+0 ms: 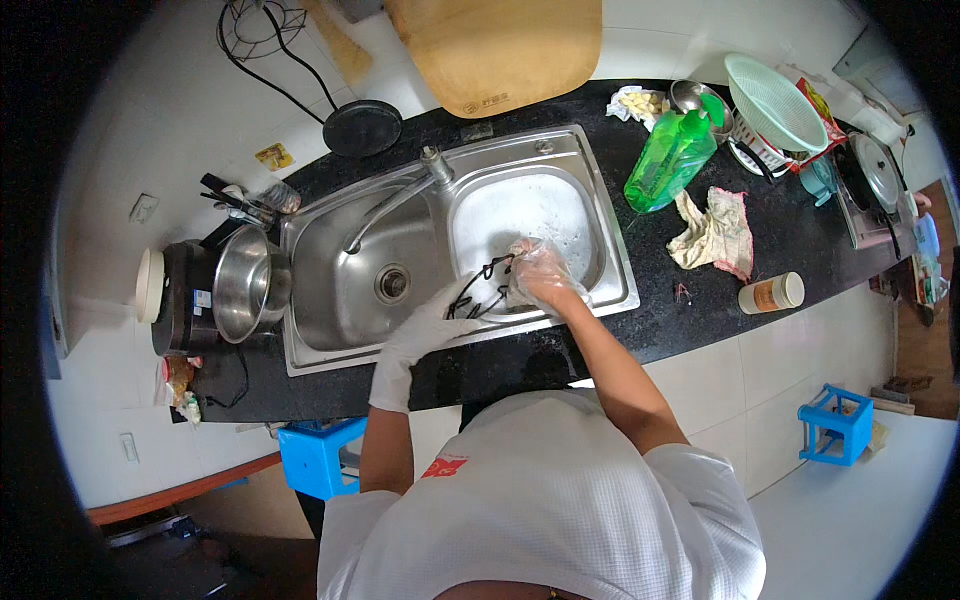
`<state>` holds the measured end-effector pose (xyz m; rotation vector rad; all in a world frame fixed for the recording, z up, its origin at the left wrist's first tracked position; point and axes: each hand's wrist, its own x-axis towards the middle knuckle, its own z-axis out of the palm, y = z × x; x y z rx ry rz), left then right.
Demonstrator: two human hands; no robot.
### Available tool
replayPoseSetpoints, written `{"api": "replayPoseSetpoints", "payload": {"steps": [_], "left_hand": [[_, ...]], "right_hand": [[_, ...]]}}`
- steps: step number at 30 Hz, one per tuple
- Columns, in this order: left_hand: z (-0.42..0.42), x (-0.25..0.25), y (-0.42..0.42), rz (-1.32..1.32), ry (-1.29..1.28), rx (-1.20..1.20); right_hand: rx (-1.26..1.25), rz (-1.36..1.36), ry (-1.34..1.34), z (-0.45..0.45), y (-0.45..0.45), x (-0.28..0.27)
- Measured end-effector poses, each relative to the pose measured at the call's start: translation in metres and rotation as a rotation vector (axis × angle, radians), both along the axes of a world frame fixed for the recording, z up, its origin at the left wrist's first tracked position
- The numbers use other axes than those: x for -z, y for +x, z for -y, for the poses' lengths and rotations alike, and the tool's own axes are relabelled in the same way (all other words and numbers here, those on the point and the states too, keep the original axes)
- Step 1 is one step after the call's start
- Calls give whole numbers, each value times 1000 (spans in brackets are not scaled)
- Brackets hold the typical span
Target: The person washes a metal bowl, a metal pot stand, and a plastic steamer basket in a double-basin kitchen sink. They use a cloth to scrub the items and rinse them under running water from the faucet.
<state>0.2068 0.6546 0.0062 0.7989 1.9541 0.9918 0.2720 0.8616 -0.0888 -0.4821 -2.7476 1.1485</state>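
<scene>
A thin black wire rack [480,289] is held over the front edge of the right basin of a double stainless steel sink [630,298]. My left hand [431,322], in a white glove, grips the rack's left end. My right hand [541,271], in a clear plastic glove, is closed at the rack's right side with a pale, wet cloth-like thing, partly hidden by the fingers. Suds and whitish water lie in the right basin. The curved faucet [390,210] points into the left basin, where a drain [392,283] shows.
On the right of the counter stand a green detergent bottle [671,161], a crumpled cloth [712,232], a lidded jar [772,293] and a green colander [776,105]. Steel bowls [244,285] are left of the sink. A small black pan [362,127] and a wooden board [502,52] are behind it.
</scene>
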Motion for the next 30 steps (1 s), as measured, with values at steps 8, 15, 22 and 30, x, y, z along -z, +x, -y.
{"api": "replayPoseSetpoints", "payload": {"steps": [8,15,22,30], "left_hand": [[-58,-37,-11,-468,-313,63],[-40,0,-31,-369,-171,-168],[-32,-2,-23,152,116,-427],[-23,36,-15,215,168,-521]], "right_hand": [[-22,-6,253,31,1,-59],[210,-304,-396,7,21,-76],[198,194,170,-57,7,25],[-134,116,136,-31,-7,-12]]}}
